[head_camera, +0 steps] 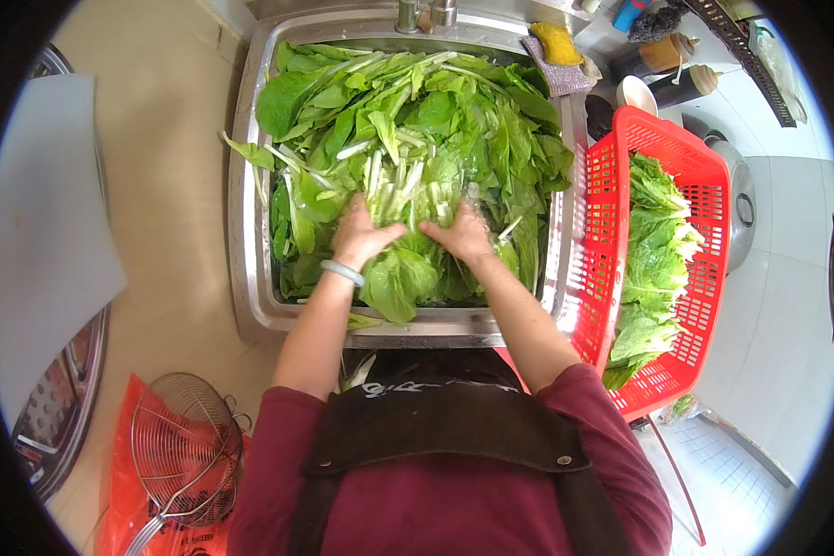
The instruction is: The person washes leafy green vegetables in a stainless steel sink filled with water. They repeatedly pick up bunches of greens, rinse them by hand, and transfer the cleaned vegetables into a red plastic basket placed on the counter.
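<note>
A stainless steel sink (250, 278) lies before me, full of water and loose leafy greens (438, 111) with pale stems. Both of my hands are down in it near the front. My left hand (361, 235), with a pale bangle (342, 272) at the wrist, presses on the left side of a bunch of greens (395, 187). On the bunch's other side is my right hand (462, 233), wet with splashing water. My thumbs point toward each other across the stems. Most of my fingertips are hidden by greens and water.
To the right stands a red plastic basket (620, 229) holding stacked greens (650, 278). A yellow sponge (556, 43) and a scrubbing cloth (556, 73) sit at the sink's back right corner, with sauce bottles (688, 82) beyond. A wire strainer (187, 445) lies on a red plastic bag (121, 452) at lower left.
</note>
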### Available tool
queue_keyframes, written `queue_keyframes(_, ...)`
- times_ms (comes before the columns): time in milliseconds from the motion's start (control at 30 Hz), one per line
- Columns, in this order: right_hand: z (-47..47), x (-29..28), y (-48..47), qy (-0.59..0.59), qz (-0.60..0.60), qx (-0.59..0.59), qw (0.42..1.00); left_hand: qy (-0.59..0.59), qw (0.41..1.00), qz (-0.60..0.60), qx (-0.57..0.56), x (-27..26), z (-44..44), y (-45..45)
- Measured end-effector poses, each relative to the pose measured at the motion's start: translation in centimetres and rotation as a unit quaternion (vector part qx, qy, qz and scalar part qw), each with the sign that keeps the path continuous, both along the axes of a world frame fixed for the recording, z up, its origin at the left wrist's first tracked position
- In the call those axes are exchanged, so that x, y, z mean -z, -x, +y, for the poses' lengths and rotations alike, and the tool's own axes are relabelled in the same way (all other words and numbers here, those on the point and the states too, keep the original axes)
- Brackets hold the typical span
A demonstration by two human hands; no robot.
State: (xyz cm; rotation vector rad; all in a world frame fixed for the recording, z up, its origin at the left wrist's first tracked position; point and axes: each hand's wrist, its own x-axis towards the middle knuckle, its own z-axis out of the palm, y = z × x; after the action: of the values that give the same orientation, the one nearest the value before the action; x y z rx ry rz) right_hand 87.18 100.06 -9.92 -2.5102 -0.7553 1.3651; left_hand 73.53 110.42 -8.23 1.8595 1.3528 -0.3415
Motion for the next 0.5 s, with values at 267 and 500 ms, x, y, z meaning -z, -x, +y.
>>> queue_keyframes(267, -1.1, -1.3, 0.7, -0.015, 0.325, 0.209, 0.922, 0.215, 0.928, -0.198, -0.23, 2.4, -0.6, 1.5)
queue_keyframes(500, -3.6, -2.0, -0.8, -0.208, 0.419, 0.278, 0.839, 0.297, 0.854, -0.399, -0.152, -1.6, 0.9, 3.6)
